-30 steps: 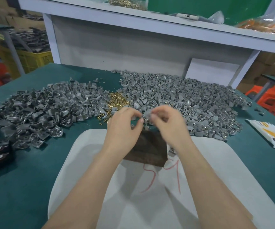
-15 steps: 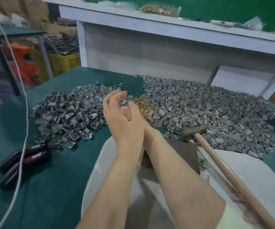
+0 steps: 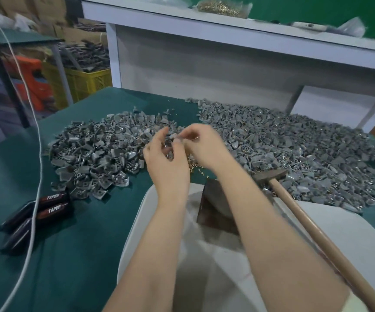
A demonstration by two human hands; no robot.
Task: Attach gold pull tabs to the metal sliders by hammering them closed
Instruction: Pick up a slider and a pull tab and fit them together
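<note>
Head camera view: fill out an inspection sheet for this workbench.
Surface: green cloth table, white pad and dark block in front.
Job's things: two heaps of grey sliders, gold tabs between them; hammer lies at right, unheld.
Clutter: two black packs marked TAPER, left.
Hands: right hand pinches a small grey piece; left hand beside it, grip blurred.
Cables: white cable crosses the table's left side, over the packs.
Surroundings: white shelf with a bag of gold parts; yellow crate behind left.

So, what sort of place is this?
Probably a small hardware workshop: heaps of grey metal sliders on a green bench, a hammer beside them, and a yellow crate behind.
</note>
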